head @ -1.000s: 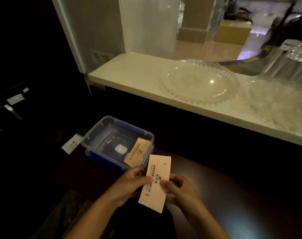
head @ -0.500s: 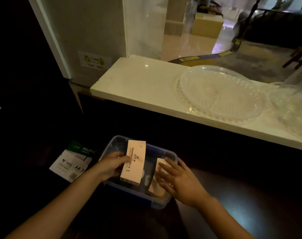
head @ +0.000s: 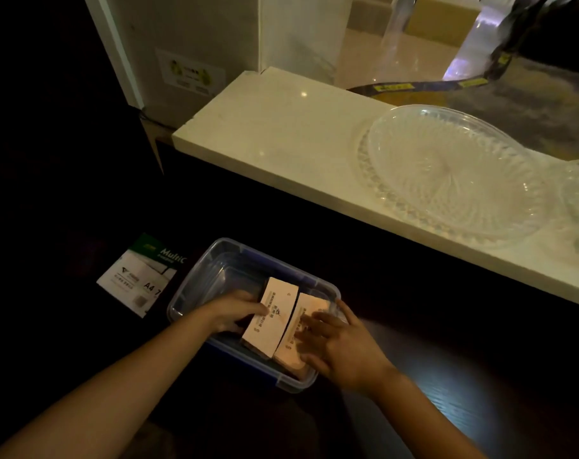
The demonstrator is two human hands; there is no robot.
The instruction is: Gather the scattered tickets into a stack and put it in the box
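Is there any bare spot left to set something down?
Yes: the pale ledge left of the glass dish, and the box's far half. Its near half is crowded by two ticket stacks and both hands.

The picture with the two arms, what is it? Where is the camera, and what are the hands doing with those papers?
The camera sits on a person's head and looks down, so you see that person's own arms. There is no machine here. The left hand holds a stack of pale tickets and lowers it into a clear plastic box with a blue bottom. The right hand rests flat on a second stack already in the box, right beside the first. The box stands on a dark desk. To its left lies a pack of paper. Behind, on a pale ledge, stands a big glass plate.
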